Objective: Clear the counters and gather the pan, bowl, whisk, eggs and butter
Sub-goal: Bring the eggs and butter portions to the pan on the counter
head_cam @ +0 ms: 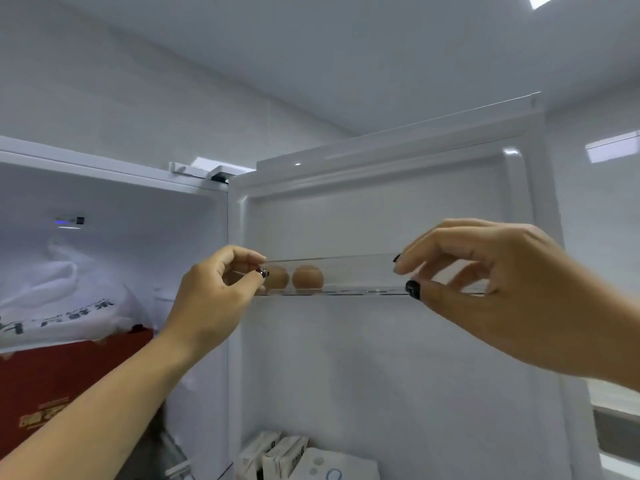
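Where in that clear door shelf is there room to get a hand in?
Free: the stretch of the clear door shelf between the eggs and the right hand. Crowded: its hinge end, where the left hand pinches the rim beside the eggs.

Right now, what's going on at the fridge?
A person stands at the open fridge door with both hands on the clear shelf bin high on its inside. The left hand pinches the bin's left end, and the right hand grips its front edge further right. Two brown eggs sit in the bin near the left end, not yet picked up. Cartons stand lower in the door.
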The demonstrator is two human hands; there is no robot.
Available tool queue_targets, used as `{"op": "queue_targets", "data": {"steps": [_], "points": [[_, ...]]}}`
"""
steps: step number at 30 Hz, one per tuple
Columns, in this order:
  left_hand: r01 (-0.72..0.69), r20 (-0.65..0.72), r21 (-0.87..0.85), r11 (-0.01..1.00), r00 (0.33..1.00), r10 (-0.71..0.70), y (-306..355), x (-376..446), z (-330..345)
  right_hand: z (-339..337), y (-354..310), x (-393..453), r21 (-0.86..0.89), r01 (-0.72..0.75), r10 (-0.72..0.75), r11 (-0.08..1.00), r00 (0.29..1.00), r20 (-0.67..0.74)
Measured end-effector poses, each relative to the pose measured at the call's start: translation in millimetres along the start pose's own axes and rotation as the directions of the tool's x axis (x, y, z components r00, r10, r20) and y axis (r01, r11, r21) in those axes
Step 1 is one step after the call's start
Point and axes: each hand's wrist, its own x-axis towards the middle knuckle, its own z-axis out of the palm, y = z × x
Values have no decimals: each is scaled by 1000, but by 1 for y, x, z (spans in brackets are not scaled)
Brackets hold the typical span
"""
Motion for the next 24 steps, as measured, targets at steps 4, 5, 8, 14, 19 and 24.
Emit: {"op": "queue_targets", "data": {"steps": [4, 5, 8, 14, 19, 24], "points": [[-103, 24, -19, 995, 994, 103, -4, 38, -14, 15, -17, 46, -6, -52, 52, 999, 997, -49], [-117, 46, -34, 993, 992, 119, -4, 47, -15, 19, -19, 60, -9, -60, 60, 998, 996, -59], [-124, 211, 69, 990, 972, 107, -6, 79, -12, 34, -19, 101, -55, -115, 115, 992, 993, -2], [-108, 573, 367, 924, 809, -132, -6, 126, -7, 77, -12, 159, -209, -230, 280, 950, 925, 258], [-163, 710, 484, 860, 648, -277, -4, 136, -3, 106, -8, 176, -263, -338, 424, 904, 792, 439], [-183, 765, 490, 853, 559, -320, -5, 142, 5, 118, -4, 184, -379, -413, 558, 828, 668, 492]]}}
